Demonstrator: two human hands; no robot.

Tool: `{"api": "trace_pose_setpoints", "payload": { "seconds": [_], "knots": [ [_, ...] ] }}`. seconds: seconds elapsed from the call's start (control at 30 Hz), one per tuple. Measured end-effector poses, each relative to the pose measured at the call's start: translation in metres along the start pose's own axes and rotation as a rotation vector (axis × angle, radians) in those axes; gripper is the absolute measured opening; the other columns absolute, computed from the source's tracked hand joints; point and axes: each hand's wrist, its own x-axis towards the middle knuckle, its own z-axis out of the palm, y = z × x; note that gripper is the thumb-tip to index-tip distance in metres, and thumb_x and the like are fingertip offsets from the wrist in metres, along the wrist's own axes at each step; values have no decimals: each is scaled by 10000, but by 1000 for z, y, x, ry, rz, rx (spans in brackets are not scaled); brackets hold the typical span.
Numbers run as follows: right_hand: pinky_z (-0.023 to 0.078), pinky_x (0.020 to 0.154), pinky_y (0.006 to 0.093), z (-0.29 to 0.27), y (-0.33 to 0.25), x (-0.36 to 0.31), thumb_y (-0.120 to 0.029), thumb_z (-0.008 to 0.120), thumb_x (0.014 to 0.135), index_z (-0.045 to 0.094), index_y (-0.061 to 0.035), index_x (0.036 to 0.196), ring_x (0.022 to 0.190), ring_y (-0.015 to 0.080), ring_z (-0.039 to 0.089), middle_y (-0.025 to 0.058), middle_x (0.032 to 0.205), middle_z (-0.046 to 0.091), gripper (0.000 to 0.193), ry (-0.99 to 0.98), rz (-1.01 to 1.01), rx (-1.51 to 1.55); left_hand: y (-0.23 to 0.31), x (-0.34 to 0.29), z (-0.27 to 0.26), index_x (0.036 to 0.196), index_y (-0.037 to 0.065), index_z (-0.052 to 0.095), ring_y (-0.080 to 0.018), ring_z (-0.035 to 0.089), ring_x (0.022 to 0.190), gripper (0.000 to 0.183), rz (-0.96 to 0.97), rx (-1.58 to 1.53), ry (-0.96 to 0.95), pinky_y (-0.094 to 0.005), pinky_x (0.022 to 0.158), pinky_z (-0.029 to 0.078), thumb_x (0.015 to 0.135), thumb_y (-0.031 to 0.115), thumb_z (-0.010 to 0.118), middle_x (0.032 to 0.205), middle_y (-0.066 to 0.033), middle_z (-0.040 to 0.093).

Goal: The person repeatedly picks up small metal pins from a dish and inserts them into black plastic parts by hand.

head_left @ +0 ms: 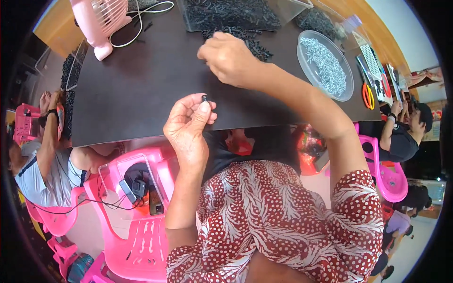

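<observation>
My left hand (189, 123) is raised near the table's front edge, thumb and fingers closed on a small black cylindrical part (204, 98) that stands upright in the pinch. Farther forward, my right hand (226, 56) is over the table with its fingers curled in. Whatever it may hold is hidden by the fingers. Just beyond it lies a loose pile of small black parts (258, 48). Behind that pile stands a clear bin (191, 23) full of similar black pieces. To the right, a round clear plastic tub (349, 78) holds many small silvery pieces.
A pink fan (101, 23) with a white cable stands at the far left of the dark table (137, 85). Orange-handled scissors (368, 96) lie at the right edge. Pink chairs (132, 250) stand below left; other people sit on both sides.
</observation>
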Motion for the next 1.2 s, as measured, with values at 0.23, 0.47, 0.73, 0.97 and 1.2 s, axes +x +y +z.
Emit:
{"api": "trace_pose_setpoints", "payload": {
  "seconds": [0.23,0.47,0.73,0.97,1.2],
  "knots": [
    [487,643,297,-53,-34,-27,-15,636,707,593,-15,879,719,189,578,69,770,579,178,-77,279,561,2,10,11,947,-15,588,-91,565,631,116,89,74,96,-192,569,435,838,22,607,820,-77,632],
    [454,674,384,-47,-49,-36,-117,617,725,594,-43,781,741,285,562,93,759,612,96,34,291,567,-6,7,19,915,-37,597,-106,546,576,98,112,95,109,-211,529,450,824,-1,610,738,-55,600],
    [443,645,370,-36,-66,-51,-125,622,729,589,-66,762,712,271,542,76,736,584,75,202,340,450,-5,5,22,942,-55,573,-91,534,590,132,54,0,129,-204,543,448,819,-25,607,746,-49,585],
    [438,628,338,-48,-61,-49,-61,625,715,610,-78,779,693,252,540,67,713,574,68,326,488,664,-3,-1,22,949,-51,584,-95,545,591,132,19,-45,68,-209,546,460,822,-23,605,762,-79,615],
    [438,659,353,-53,-52,-49,-62,601,734,606,-69,778,724,256,543,77,720,573,45,262,458,679,-3,-7,15,963,-50,598,-104,574,646,146,-19,-2,-38,-208,570,478,820,-22,610,791,-94,630]
  ]
}}
